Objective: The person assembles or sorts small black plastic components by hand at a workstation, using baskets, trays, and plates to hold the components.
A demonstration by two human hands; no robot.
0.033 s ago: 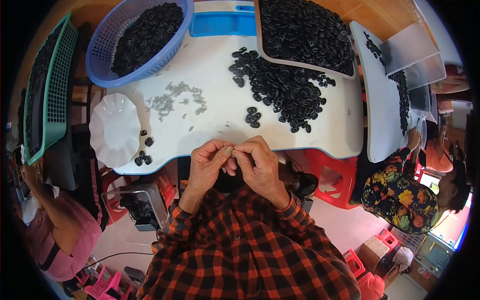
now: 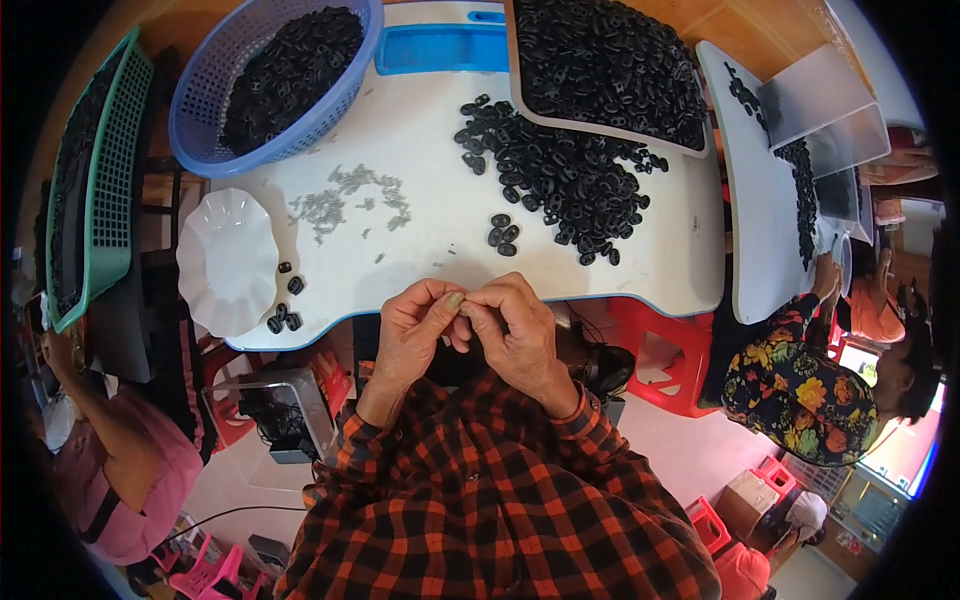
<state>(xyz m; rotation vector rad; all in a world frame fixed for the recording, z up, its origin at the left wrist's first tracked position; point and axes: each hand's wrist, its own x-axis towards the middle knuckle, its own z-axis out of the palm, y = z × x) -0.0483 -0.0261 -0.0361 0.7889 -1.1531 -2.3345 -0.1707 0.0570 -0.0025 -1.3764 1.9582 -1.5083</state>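
Note:
My left hand (image 2: 418, 322) and my right hand (image 2: 515, 325) meet at the table's near edge. Thumbs and forefingers of both are pinched together, tip against tip. Whatever lies between them is too small or hidden to make out. Beyond the hands, small clear pieces (image 2: 325, 212) are scattered on the white table. Further right spreads a heap of black oval two-holed parts (image 2: 570, 175), with a few black parts (image 2: 503, 235) apart from it. A white scalloped plate (image 2: 228, 265) stands at the left, beside several small black parts (image 2: 290, 322).
A blue-violet basket (image 2: 190, 140) of black parts stands far left, a blue tray (image 2: 440, 50) beside it. Far right, a pale-rimmed tray (image 2: 610, 132) brims with black parts. A green crate (image 2: 120, 170) is at left. Co-workers sit on both sides; a red stool (image 2: 665, 350) is under the table.

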